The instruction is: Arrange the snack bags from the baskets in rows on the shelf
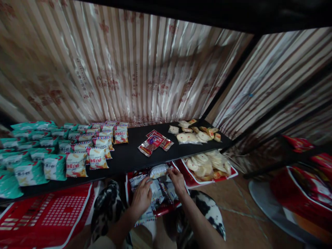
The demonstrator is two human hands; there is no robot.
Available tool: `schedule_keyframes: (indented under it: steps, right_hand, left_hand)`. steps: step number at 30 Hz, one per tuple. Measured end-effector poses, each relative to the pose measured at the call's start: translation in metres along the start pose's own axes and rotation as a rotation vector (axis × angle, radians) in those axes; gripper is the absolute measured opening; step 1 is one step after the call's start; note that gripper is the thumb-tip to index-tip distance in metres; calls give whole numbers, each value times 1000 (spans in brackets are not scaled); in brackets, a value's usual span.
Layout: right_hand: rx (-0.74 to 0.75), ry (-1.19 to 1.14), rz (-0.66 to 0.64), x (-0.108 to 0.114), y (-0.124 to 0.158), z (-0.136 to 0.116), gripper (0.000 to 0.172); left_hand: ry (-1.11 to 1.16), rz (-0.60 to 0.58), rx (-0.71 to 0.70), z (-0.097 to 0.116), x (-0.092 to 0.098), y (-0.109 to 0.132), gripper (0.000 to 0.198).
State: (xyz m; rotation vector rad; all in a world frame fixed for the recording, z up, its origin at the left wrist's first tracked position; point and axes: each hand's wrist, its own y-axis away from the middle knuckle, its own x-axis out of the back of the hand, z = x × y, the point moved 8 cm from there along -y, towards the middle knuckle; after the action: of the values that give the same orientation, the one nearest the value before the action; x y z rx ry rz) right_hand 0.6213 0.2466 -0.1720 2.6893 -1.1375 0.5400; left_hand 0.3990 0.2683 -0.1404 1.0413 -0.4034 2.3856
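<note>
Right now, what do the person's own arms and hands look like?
The left forearm and right forearm are bare up to the frame's edge: no sleeves show. The left hand and right hand wear no gloves; I see no watch, bracelet or ring, though the picture is slightly blurred.

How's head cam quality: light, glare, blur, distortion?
Head view: dim overall; glare streaks on the striped satin curtain; wide-angle distortion bows the black shelf board; the left hand, right hand and clear plastic snack packet between them look soft; red trays at right are smeared.
</note>
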Motion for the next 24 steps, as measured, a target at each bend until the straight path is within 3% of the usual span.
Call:
schedule_keyframes:
  steps: [6, 11, 13, 17, 20, 24]
  right_hand:
    - [-80, -16, -95, 15, 17, -27, 23]
    - [-209, -157, -230, 5, 28, -41, 25]
    - [-195, -101, -276, 0, 29, -46, 27]
    - [88, 232, -280, -6, 30, -69, 29]
    - [380, 302, -276, -15, 40, -96, 35]
    - [509, 238, -592, -49, 63, -112, 43]
  left_hand:
    - [52, 51, -40, 4, 7, -10, 53]
    - [222, 106, 45, -8, 17, -13, 37]
    - [291, 91, 120, -18, 22, -14, 34]
    - [330, 61, 224, -32, 42, -18, 31]
    - [228, 69, 188, -30, 70, -22, 32]
    - [57, -12, 13, -13, 98, -29, 33]
